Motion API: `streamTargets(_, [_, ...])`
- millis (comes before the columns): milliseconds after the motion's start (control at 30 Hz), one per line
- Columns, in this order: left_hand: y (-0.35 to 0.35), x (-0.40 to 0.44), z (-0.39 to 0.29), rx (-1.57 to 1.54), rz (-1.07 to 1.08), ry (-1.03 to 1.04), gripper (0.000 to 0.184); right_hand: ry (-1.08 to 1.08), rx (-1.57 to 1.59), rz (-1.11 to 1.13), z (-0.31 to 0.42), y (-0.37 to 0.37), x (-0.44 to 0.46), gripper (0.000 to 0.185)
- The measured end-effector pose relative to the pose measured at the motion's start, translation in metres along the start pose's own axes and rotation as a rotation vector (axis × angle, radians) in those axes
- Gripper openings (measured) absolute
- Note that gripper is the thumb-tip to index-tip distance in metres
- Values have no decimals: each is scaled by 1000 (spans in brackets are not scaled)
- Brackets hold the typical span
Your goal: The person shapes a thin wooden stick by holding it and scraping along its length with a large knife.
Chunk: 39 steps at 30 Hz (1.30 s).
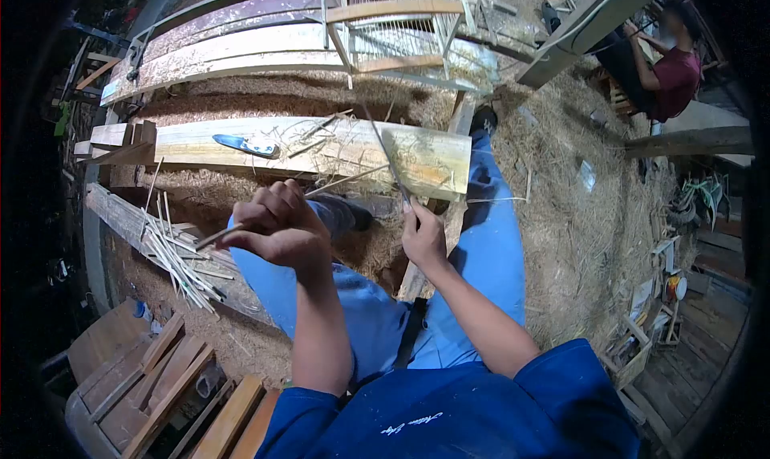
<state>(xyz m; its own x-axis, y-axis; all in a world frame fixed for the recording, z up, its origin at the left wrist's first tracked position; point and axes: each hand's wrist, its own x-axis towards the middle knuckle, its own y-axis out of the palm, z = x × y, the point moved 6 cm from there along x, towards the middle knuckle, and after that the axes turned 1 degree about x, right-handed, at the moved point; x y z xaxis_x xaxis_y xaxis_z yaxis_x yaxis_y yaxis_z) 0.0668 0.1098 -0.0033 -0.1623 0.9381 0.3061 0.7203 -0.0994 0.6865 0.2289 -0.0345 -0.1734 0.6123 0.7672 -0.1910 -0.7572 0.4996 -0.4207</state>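
My left hand point(281, 225) is closed in a fist around a thin wooden strip point(346, 180), whose ends stick out on both sides. The strip's right end reaches a long, narrow, dark tool point(385, 150). That tool is pinched in my right hand point(423, 230) and points up and away, over the pale wooden plank point(192, 142). It is too thin to tell whether it is a blade. On the plank lie a knife point(233, 142) with a bluish part and several loose slivers. A pile of pale thin strips point(183, 266) rests on a rough board to the left.
Beyond the plank stands a bench point(241, 46) with a slatted wooden frame point(393, 11) on it. Shavings point(569, 210) cover the ground. Another person point(678, 74) sits at the upper right, near a post point(593, 26). Wood pieces point(172, 363) lie at the lower left.
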Motion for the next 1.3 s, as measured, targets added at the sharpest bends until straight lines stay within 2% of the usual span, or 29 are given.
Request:
streamTargets(33, [-4, 6, 1, -37, -113, -4, 64, -13, -2, 0, -6, 1, 2, 34])
streamTargets(100, [-10, 25, -2, 1, -124, 49, 62, -86, 1, -25, -4, 0, 3, 29])
streamTargets(167, [-13, 35, -10, -48, -131, 67, 58, -56, 39, 5, 3, -8, 1, 25])
streamTargets(233, [-19, 42, -17, -56, -320, -28, 55, 60, 292, 24, -4, -15, 3, 28])
streamTargets(267, [-34, 46, -17, -121, -267, -58, 54, 30, 352, -37, -3, -22, 5, 31])
streamTargets(300, [-44, 48, -20, -128, -276, -47, 54, 154, 435, -8, 22, -39, 2, 29])
streamTargets(367, [-62, 52, -15, -300, -365, -140, 49, 178, 608, -39, 35, -52, 8, 28])
streamTargets(400, [-65, 53, -15, -344, -325, -151, 46, 213, 692, -7, 41, -56, 8, 26])
streamTargets(500, [-82, 52, -13, -376, -394, -179, 46, 170, 749, -16, 64, -70, 9, 27])
streamTargets(600, [-94, 53, -8, -473, -362, -234, 47, 151, 783, 33, 87, -70, 4, 28])
streamTargets(833, [-103, 50, 0, -554, -333, -319, 41, 142, 692, 155, 103, -52, -13, 25])
streamTargets(900, [-107, 50, 0, -523, -397, -335, 39, 132, 680, 151, 109, -50, -17, 24])
streamTargets(933, [-102, 51, -1, -525, -336, -357, 36, 127, 670, 132, 111, -51, -18, 23])
streamTargets(967, [-101, 49, 0, -427, -369, -393, 34, 118, 662, 139, 113, -52, -20, 23])
streamTargets(1033, [-86, 44, -3, -127, -312, -510, 40, 128, 722, 117, 116, -54, -23, 21])
streamTargets(1100, [-73, 37, 10, -43, -66, -599, 42, 117, 757, 136, 108, -53, -21, 19])
streamTargets(1133, [-48, 26, -5, 25, -101, -688, 39, 144, 843, 151, 105, -51, -21, 19])
streamTargets(1167, [-38, 19, -1, -7, -55, -759, 37, 173, 929, 165, 102, -49, -21, 19])
streamTargets(1233, [-27, 8, 8, -36, 167, -839, 45, 175, 933, 140, 109, -49, -23, 19])
streamTargets(1300, [-22, 4, 15, -10, 214, -834, 44, 201, 949, 104, 110, -50, -23, 19])
